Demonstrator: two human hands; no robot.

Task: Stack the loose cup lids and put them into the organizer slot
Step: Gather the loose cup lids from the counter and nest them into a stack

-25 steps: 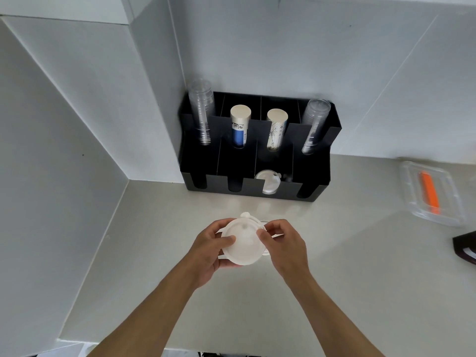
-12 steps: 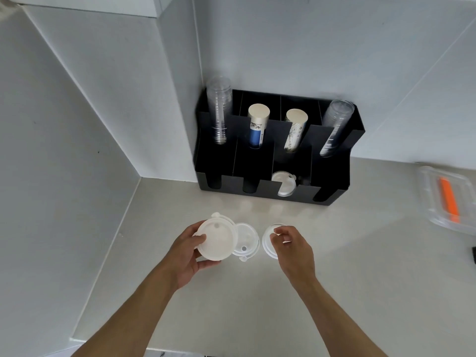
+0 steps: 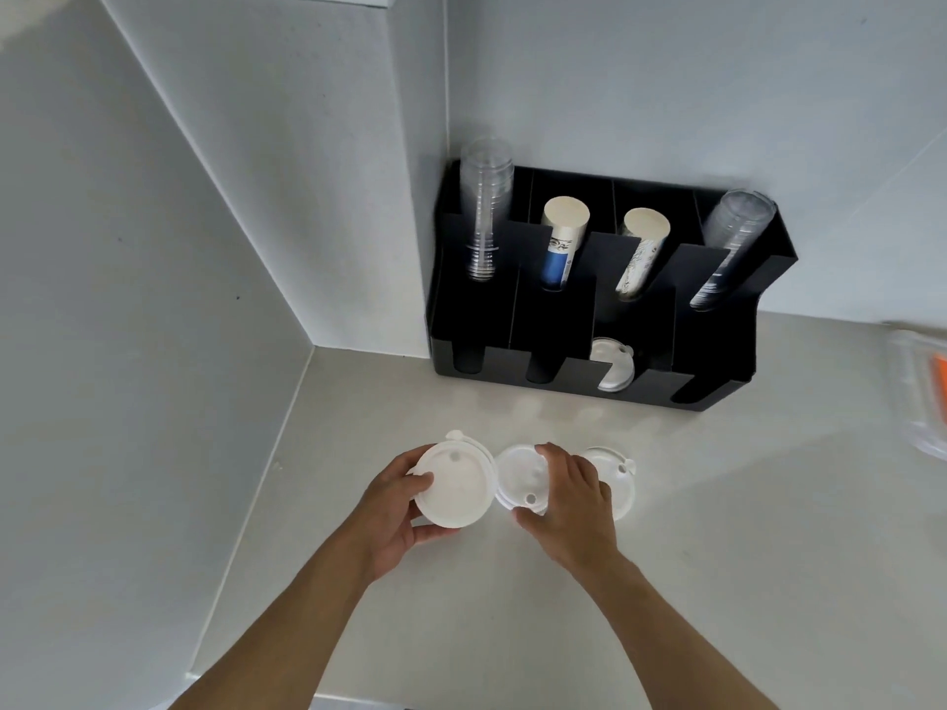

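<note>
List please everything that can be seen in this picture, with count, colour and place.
Organizer: one, black, on the counter against the back wall.
Clear cup stacks: two, transparent, in the leftmost and rightmost slots of the organizer.
Paper cup stacks: two, white with print, in the two middle slots.
Stored lid: at least one, white, in the third front slot from the left.
Loose lids: at least three, white, one held, two on the counter.
Plastic box: one, clear with something orange inside, at the right edge.
Counter: one, light grey.
Left hand: holds the left lid.
Right hand: rests on the middle lid.
</note>
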